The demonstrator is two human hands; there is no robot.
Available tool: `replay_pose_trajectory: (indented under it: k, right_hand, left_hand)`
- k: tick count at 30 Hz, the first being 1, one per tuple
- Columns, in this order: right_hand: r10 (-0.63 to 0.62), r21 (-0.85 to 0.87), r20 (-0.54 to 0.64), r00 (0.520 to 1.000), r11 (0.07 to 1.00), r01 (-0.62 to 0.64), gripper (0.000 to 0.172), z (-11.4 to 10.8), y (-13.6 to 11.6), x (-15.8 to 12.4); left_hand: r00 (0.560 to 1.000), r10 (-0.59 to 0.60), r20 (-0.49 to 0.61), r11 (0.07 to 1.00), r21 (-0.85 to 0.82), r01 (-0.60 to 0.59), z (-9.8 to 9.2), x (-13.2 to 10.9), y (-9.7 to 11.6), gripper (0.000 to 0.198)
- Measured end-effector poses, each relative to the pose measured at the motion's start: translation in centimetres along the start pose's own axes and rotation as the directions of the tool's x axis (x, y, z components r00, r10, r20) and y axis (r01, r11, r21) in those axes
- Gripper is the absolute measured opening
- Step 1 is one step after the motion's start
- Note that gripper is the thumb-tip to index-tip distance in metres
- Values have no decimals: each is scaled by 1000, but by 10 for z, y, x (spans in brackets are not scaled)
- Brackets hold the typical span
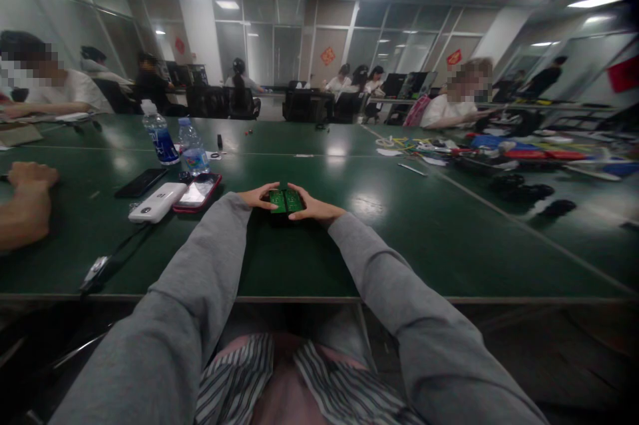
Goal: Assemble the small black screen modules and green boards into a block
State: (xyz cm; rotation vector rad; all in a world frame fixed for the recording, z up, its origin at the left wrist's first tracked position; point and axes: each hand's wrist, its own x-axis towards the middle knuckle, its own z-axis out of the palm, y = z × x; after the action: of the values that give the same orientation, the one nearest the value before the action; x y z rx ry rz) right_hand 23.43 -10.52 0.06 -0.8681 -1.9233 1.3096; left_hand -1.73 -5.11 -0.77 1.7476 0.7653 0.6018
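Observation:
My left hand point(257, 197) and my right hand point(315, 206) close in from either side on a green circuit board point(277, 200) just above or on the green table. Its face is split into two green panels by a dark strip, and its lower edge looks black. Thumbs lie along the near side, while the other fingers curl round the outer and far edges. Whether it is one piece or two set side by side, I cannot tell.
On the left lie a white power bank point(158, 202), a red-cased phone point(198, 193) and a black phone point(140, 182). Two bottles point(160, 135) stand behind them. Another person's arm point(27, 205) rests at far left. Cables and tools point(519, 148) clutter the right.

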Motion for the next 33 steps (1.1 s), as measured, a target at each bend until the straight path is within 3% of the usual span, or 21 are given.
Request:
replay_pose_trajectory:
  k: [4,14,23,28,33]
  right_hand:
    - [0,-48,18,1000,999,0,117,0,-2,-1]
    - [21,-43,-41,999,999,-23,121,5,-2,0]
    - [18,-50,-29,999,999,-20,122,6,0,2]
    - [-48,0,-89,995,999,48,129,12,11,9]
    - [-93,-48,-180,979,995,86,115,7,23,17]
  left_hand:
    - [1000,-10,19,999,51,9,2,0,-2,121]
    - [997,48,55,946,317,-63,6,-4,2,130]
    - [1000,5,-17,947,322,0,9,-5,8,128]
    - [997,27,-66,960,279,-8,5,-4,3,130]
    - [981,-31,-190,948,305,89,3,-2,2,132]
